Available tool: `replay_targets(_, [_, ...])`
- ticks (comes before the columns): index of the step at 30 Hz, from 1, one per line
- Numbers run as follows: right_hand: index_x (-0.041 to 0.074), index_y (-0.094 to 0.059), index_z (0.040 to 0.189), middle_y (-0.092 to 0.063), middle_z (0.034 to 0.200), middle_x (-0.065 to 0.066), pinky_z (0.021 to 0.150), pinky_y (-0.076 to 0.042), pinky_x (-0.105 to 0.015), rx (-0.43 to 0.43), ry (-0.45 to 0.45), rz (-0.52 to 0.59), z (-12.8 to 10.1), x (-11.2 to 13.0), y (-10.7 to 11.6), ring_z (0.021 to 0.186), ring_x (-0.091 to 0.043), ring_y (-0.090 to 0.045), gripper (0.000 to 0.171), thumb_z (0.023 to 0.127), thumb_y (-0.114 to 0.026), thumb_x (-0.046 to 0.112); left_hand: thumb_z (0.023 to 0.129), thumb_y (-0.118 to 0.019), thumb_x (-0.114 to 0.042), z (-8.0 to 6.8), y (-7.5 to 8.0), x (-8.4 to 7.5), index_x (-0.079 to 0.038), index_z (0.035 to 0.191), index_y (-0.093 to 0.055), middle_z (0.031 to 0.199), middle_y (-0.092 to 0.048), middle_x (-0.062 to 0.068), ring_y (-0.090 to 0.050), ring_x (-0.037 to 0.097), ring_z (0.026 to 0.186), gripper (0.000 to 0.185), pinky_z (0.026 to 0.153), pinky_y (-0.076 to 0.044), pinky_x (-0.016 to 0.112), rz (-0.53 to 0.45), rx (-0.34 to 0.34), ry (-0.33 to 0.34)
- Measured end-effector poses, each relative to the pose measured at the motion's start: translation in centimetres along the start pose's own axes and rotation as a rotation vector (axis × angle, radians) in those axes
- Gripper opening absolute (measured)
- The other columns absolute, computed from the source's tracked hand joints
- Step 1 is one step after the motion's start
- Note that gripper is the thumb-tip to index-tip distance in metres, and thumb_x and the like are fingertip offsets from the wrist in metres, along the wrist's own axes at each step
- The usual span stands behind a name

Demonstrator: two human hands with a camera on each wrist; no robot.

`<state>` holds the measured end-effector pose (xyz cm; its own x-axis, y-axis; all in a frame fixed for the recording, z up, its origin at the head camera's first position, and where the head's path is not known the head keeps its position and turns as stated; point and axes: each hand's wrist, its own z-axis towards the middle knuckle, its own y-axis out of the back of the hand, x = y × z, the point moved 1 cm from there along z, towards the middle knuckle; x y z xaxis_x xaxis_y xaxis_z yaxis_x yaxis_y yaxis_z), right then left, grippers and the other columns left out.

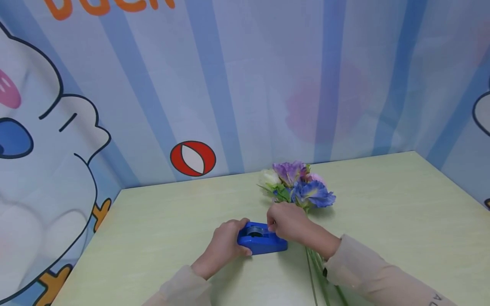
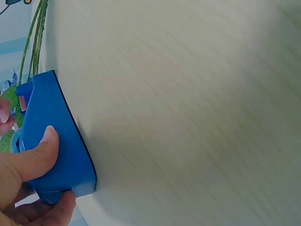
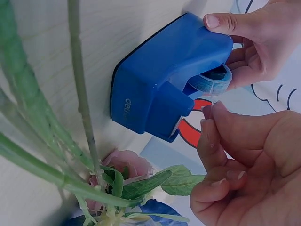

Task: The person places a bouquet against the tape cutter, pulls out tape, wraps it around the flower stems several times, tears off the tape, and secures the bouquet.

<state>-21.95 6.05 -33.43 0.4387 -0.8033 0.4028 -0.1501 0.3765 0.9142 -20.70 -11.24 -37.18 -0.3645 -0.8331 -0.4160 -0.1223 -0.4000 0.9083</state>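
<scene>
A blue tape dispenser (image 1: 264, 245) sits on the pale table, gripped at its rear end by my left hand (image 1: 223, 242). In the left wrist view the thumb (image 2: 46, 146) presses along its side, with the other fingers curled around the back. Inside the dispenser is a roll of clear tape (image 3: 214, 84). My right hand (image 1: 289, 222) is over the dispenser's front half, pinching the tape's free end between thumb and index finger. A short strip runs from the roll to those fingertips (image 3: 209, 113), off the serrated cutter (image 3: 177, 126).
A bunch of flowers (image 1: 311, 193), purple, blue, white and pink, lies on the table (image 1: 172, 225) beyond my right hand. Its green stems (image 1: 317, 272) run toward me under the right forearm. A printed cartoon backdrop (image 1: 268, 85) stands behind the table.
</scene>
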Motion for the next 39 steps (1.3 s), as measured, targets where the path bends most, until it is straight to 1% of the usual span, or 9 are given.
replay_targets(10, [0.013, -0.066, 0.065, -0.060, 0.067, 0.005, 0.053, -0.048, -0.029, 0.020, -0.021, -0.019, 0.1, -0.1, 0.1, 0.060, -0.012, -0.051, 0.018, 0.081, -0.071, 0.004, 0.064, -0.087, -0.020, 0.0, 0.0, 0.0, 0.003, 0.120, -0.058, 0.110, -0.064, 0.018, -0.060, 0.030, 0.100, 0.067, 0.087, -0.048, 0.046, 0.003, -0.001, 0.001])
replay_targets(19, [0.012, -0.066, 0.065, -0.059, 0.065, 0.005, 0.056, -0.049, -0.029, 0.042, -0.042, -0.010, 0.1, -0.4, 0.4, 0.060, -0.012, -0.051, 0.018, 0.080, -0.071, 0.004, 0.063, -0.087, -0.019, 0.0, 0.1, -0.1, 0.003, 0.120, -0.058, 0.111, -0.063, 0.018, -0.059, 0.031, 0.100, 0.067, 0.087, -0.047, 0.047, 0.006, -0.001, 0.009])
replay_targets(27, [0.014, -0.065, 0.065, -0.058, 0.064, 0.006, 0.053, -0.047, -0.028, 0.057, -0.037, -0.008, 0.0, -0.8, 0.7, 0.060, -0.011, -0.051, 0.019, 0.081, -0.071, 0.005, 0.064, -0.087, -0.019, 0.0, 0.1, -0.2, 0.003, 0.120, -0.058, 0.111, -0.063, 0.018, -0.059, 0.031, 0.101, 0.067, 0.087, -0.047, 0.047, 0.005, -0.003, 0.002])
replay_targets(32, [0.013, -0.064, 0.063, -0.056, 0.063, 0.007, 0.050, -0.042, -0.026, 0.037, -0.025, 0.006, -0.5, -1.6, 1.3, 0.057, -0.011, -0.048, 0.021, 0.082, -0.070, 0.005, 0.064, -0.086, -0.019, 0.0, 0.2, -0.3, 0.003, 0.122, -0.057, 0.113, -0.062, 0.018, -0.058, 0.031, 0.103, 0.068, 0.089, -0.047, 0.047, -0.001, 0.009, 0.022])
replay_targets(36, [0.011, -0.061, 0.061, -0.051, 0.057, 0.007, 0.049, -0.034, -0.024, 0.034, 0.002, 0.044, -0.9, -2.3, 1.6, 0.054, -0.010, -0.041, 0.024, 0.083, -0.069, 0.004, 0.064, -0.086, -0.019, 0.0, 0.2, -0.3, 0.003, 0.122, -0.057, 0.114, -0.062, 0.018, -0.058, 0.032, 0.104, 0.069, 0.089, -0.046, 0.049, 0.000, 0.011, 0.032])
replay_targets(39, [0.009, -0.060, 0.060, -0.048, 0.055, 0.006, 0.049, -0.033, -0.023, 0.044, 0.020, 0.068, -1.1, -2.6, 1.7, 0.053, -0.010, -0.038, 0.025, 0.083, -0.068, 0.003, 0.064, -0.086, -0.019, 0.0, 0.0, -0.3, 0.002, 0.122, -0.057, 0.114, -0.062, 0.018, -0.058, 0.032, 0.104, 0.069, 0.089, -0.046, 0.049, -0.002, 0.014, 0.034])
